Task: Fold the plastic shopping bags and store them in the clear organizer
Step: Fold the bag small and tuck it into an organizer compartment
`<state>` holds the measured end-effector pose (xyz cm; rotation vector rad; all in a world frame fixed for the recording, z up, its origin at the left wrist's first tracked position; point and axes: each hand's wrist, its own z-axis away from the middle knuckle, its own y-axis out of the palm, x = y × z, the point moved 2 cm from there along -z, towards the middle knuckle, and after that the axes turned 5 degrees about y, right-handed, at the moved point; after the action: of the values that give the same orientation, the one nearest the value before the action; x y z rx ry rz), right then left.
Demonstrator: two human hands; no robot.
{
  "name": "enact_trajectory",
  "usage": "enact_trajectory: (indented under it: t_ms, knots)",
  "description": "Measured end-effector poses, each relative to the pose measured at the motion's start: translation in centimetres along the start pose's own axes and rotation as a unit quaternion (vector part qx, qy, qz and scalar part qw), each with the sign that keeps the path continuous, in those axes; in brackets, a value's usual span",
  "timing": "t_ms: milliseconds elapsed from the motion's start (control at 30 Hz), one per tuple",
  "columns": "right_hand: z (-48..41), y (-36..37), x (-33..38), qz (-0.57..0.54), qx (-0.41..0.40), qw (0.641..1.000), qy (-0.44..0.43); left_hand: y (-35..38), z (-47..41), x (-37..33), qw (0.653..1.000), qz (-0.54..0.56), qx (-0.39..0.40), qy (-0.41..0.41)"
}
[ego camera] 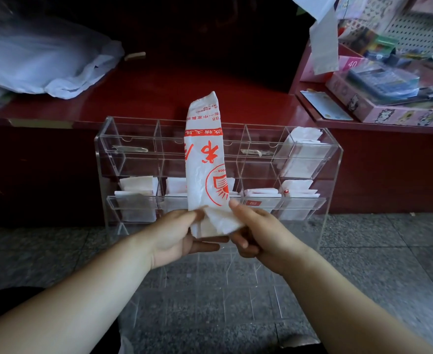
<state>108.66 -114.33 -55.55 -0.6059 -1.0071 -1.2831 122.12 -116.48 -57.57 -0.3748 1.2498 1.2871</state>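
Observation:
A white plastic bag with red print (205, 159), folded into a long narrow strip, stands upright in front of the clear organizer (334, 159). My left hand (177, 236) pinches the strip's lower left corner. My right hand (258, 233) grips the lower end, which is turned up into a fold. The organizer stands on the grey floor against a red counter. Folded white bags (138, 192) fill its lower row of compartments, and more sit in its upper right compartment (302, 146). The other upper compartments hold no bags.
A heap of loose white plastic bags (44, 60) lies on the red counter (146, 95) at the upper left. At the right, a pink box (394, 116) with stationery and a card lie on the counter. Grey stone floor (57, 251) spreads in front.

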Motion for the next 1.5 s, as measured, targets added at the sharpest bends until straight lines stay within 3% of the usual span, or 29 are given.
enact_trajectory:
  t_ms: [133, 300, 467, 500, 633, 800, 867, 1033, 1200, 1267, 1300, 1433, 1500]
  knots:
    - [-0.3, -0.3, 0.2, 0.013, 0.001, 1.000, -0.002, -0.6, 0.1, -0.2, 0.998, 0.052, 0.033, -0.005]
    - [-0.2, -0.6, 0.6, 0.048, -0.022, 0.998, -0.034, -0.2, 0.7, -0.4, 0.999, 0.007, 0.037, 0.015]
    - [-0.7, -1.3, 0.4, 0.046, -0.194, 0.974, -0.109, 0.1, 1.0, -0.3, 0.999, -0.026, 0.018, 0.006]
    - [-0.8, -1.5, 0.3, 0.043, -0.197, 0.974, -0.106, 0.2, 1.1, -0.4, 0.999, -0.024, 0.026, 0.005]
    - [-1.1, -1.1, -0.1, 0.019, -0.079, 0.994, -0.080, 0.7, 1.6, -0.3, 0.996, -0.041, 0.078, -0.016]
    - [-1.2, -1.1, 0.0, -0.006, -0.081, 0.994, -0.069, 0.7, 1.8, -0.1, 0.993, -0.058, 0.097, -0.045]
    - [-1.1, -1.0, 0.0, 0.022, -0.101, 0.992, -0.073, 0.8, 1.8, 0.0, 0.994, -0.062, 0.075, -0.042]
    - [-0.8, -0.4, -0.1, 0.083, -0.130, 0.984, -0.086, 0.2, 0.7, 0.0, 0.990, -0.113, -0.078, 0.041]
    - [-0.7, 0.1, -0.4, 0.115, -0.135, 0.976, -0.126, -0.2, 0.5, -0.6, 0.986, -0.103, -0.120, 0.058]
    - [-0.7, -0.4, -0.5, 0.156, -0.184, 0.950, -0.200, -0.3, 0.6, -0.7, 0.987, -0.100, -0.117, 0.045]
    - [-0.5, -0.7, -0.5, 0.211, -0.214, 0.917, -0.263, -0.4, 0.6, -0.7, 0.988, -0.093, -0.114, 0.039]
    - [-0.4, -1.1, -1.2, 0.483, -0.207, 0.708, -0.472, -0.7, 0.6, -1.0, 0.993, -0.041, -0.108, 0.033]
    - [-0.6, -0.5, -1.6, 0.526, -0.203, 0.653, -0.506, -0.7, 0.6, -1.1, 0.995, -0.033, -0.092, 0.033]
